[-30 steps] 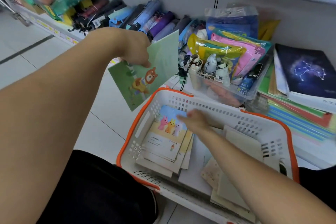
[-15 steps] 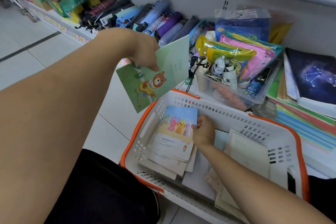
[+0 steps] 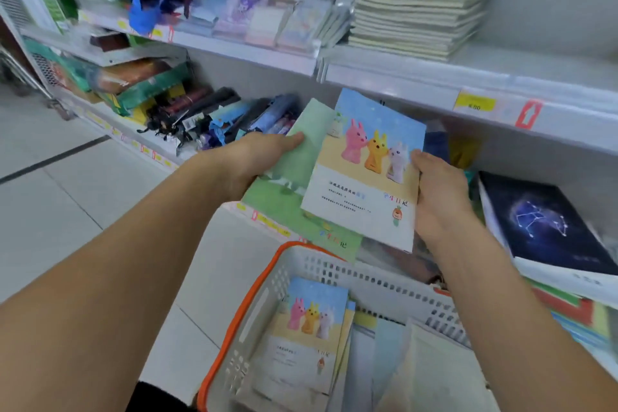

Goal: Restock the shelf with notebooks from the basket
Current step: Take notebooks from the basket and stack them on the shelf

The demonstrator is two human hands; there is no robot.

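Two thin notebooks are lifted clear of the basket, none shelved yet. Left hand (image 3: 257,160) grips the pale green paper-covered notebook (image 3: 294,191); right hand (image 3: 438,197) grips the blue rabbit-print notebook (image 3: 368,170) overlapping it. Below, the white orange-rimmed plastic basket (image 3: 234,338) holds many more, so most restocking remains.

Two notebooks (image 3: 364,174) — both hands (image 3: 438,197)

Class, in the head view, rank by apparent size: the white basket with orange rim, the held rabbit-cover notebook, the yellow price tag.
1. White plastic basket with orange rim, partly cut off by the frame.
2. Rabbit-cover notebook, though nearness affects this.
3. Yellow price tag, clearly smallest.
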